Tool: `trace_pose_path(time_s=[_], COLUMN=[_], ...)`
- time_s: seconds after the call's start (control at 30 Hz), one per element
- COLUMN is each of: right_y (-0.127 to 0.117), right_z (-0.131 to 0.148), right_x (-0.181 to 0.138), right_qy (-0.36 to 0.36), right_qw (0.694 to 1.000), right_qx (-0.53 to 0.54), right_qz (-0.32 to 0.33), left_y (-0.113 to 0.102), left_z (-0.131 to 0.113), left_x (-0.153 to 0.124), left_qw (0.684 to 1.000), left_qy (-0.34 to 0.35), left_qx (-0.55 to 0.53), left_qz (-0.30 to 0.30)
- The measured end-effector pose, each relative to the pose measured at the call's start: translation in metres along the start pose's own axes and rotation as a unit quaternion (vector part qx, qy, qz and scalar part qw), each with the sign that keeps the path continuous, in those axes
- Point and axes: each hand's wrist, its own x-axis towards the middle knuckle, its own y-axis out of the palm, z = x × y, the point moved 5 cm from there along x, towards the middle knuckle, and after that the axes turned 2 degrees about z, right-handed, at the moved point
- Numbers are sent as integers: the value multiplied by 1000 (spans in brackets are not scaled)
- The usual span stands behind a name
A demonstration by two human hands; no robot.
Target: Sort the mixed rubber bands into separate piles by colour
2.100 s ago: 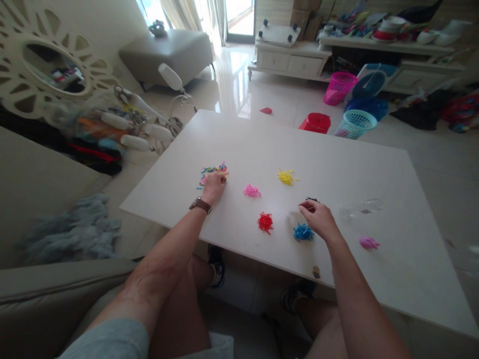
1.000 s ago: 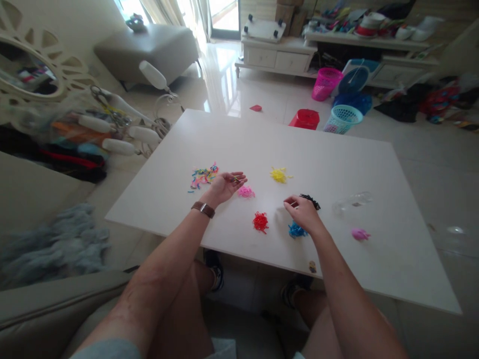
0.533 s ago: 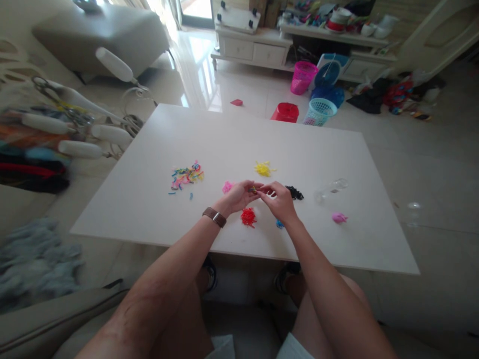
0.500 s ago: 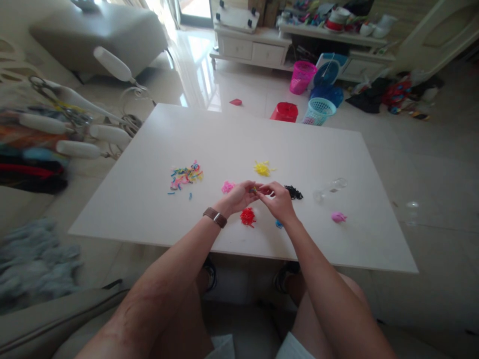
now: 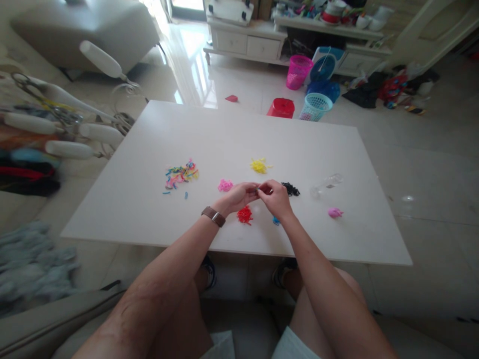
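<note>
My left hand, palm up and cupped, holds a few tiny coloured bits that look like small rubber bands; its fingers mostly hide them. The fingertips of my right hand meet it and pinch at a greenish bit. Around my hands lie sorted piles of small rubber bands: pink bands left, yellow bands beyond, black bands right, red bands nearer me, and blue bands partly behind my right wrist. A mixed pile of several colours lies farther left.
A clear plastic bottle lies on its side on the white table, with a pink object near it. Past the far edge stand a red stool and a light-blue basket. A lamp with white shades is at left.
My right fingertips have drawn closer to my left fingers, and less of the coloured bits shows. The whole view has shifted slightly; the piles stay as they were.
</note>
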Motion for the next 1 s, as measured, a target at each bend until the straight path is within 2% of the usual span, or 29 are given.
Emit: trace_pose_path(time_s=[0.13,0.37,0.67,0.8,0.9,1.0], right_y=[-6,-7,-3,-3,-12,-29], right_z=[-3,-8,-9,-9,-9,-15], right_x=[1,1,1,2,4,5], right_qy=[32,70,73,84,88,105], right_qw=[999,996,993,991,991,993], right_qx=[-11,43,96,108,96,38], right_qz=[-20,-21,-10,-9,-29,-39], left_y=[-3,-9,-7,-6,-8,-11], left_z=[0,0,-1,-1,-2,-4], left_x=[0,2,1,2,1,-1], left_qw=[1000,999,998,999,999,999], left_qy=[5,17,0,12,17,17], left_qx=[2,3,-31,-27,-16,7], left_qz=[0,-34,-53,-38,-32,-47])
